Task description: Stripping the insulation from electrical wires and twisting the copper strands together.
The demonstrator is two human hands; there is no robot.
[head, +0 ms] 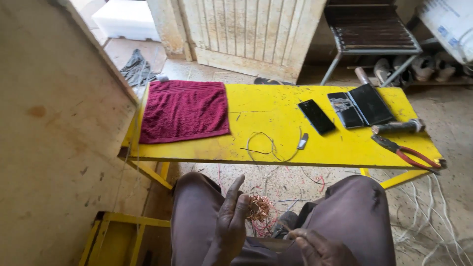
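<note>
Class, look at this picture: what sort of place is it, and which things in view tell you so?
Probably a small informal repair workshop. A yellow bench holds pliers and opened phones, and the left hand holds a copper wire tangle.

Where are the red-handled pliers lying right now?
The pliers lie at the yellow bench's right end, near its front edge, just below the hammer.

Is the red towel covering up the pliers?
No, the dark red towel lies at the left end of the yellow table, while the red-handled pliers lie uncovered at the right end.
</note>
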